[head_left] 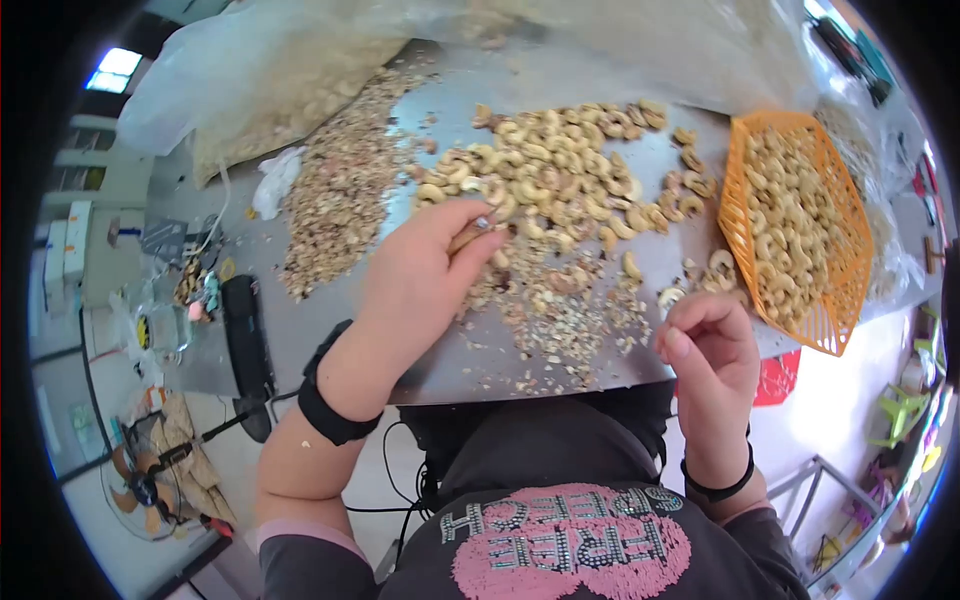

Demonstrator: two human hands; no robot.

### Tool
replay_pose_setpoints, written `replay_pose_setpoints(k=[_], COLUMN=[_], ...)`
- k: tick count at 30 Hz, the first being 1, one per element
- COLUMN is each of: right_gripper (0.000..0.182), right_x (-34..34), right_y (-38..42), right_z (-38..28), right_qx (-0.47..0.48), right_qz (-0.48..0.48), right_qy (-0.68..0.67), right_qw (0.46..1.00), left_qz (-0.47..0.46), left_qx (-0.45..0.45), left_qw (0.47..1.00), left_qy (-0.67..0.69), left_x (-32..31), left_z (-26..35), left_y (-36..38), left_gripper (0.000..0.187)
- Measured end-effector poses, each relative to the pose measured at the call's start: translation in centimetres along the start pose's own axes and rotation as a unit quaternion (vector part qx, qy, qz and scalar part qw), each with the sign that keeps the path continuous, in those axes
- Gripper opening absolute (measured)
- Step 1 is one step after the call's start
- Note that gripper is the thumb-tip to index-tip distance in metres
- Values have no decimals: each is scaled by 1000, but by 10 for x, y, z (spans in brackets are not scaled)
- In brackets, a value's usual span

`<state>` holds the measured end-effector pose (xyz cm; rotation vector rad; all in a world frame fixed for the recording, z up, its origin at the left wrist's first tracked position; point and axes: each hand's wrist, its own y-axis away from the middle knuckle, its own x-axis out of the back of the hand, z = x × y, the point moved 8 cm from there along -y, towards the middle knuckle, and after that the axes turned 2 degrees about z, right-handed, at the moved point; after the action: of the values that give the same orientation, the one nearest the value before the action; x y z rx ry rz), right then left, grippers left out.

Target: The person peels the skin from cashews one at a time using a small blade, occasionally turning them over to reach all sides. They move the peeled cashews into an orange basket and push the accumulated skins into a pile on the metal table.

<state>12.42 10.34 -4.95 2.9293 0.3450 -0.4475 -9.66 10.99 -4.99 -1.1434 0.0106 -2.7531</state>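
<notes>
My left hand (425, 265) is closed on a small tool with a brownish handle (466, 238), at the left edge of a pile of cashews (550, 170) on the metal table (425, 375). My right hand (712, 350) is held near the table's front edge, thumb and fingertips pressed together; whatever they hold, if anything, is too small to name. Just above its fingertips lies a pale cashew (670, 297). Small shell bits and crumbs (560, 320) are spread between my hands. An orange basket (733, 190) full of cashews stands to the right.
A heap of brown husk fragments (340, 180) lies at the left, beside crumpled white plastic (277, 183). Large clear plastic bags (650, 50) cover the far side. A black elongated object (246, 335) is at the left edge. A fan (145, 490) stands at lower left.
</notes>
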Motion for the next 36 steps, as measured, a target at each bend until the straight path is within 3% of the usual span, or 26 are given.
replay_pose_setpoints(k=[1,4,6,8,9,11,14,20,23,27,29,36], right_gripper=[16,15,15,15,15,15,15,15,15,15,15,14], right_x=[-6,-8,-11,-13,-14,-17,-20,-23,-23,-21,-21,-21], right_y=[-2,3,2,1,1,1,0,2,3,3,3,3], right_z=[3,13,16,19,21,21,23,27,28,30,31,32], right_qx=[-10,-41,-38,-46,-57,-60,-55,-58,-61,-67,-67,-69], right_qz=[-11,-26,-32,-42,-39,-44,-41,-44,-45,-44,-42,-43], right_qy=[0,19,29,25,28,36,56,69,71,71,73,67], right_qw=[1000,999,998,998,997,997,996,995,995,994,994,994], left_qz=[13,4,2,0,9,50,36,-11,16,88,137,208], left_qx=[6,115,165,225,223,239,231,208,228,268,225,146], left_qw=[1000,957,938,878,880,821,774,732,717,765,845,918], left_qy=[-10,267,304,422,419,516,588,649,658,580,465,304], left_x=[7,17,37,43,50,57,62,62,62,69,82,98], left_z=[-1,-21,-18,-25,-27,-35,-38,-39,-49,-55,-54,-41], left_y=[2,13,21,32,36,46,53,56,57,64,63,65], left_gripper=[19,16,15,15,15,15,18,22,20,17,15,14])
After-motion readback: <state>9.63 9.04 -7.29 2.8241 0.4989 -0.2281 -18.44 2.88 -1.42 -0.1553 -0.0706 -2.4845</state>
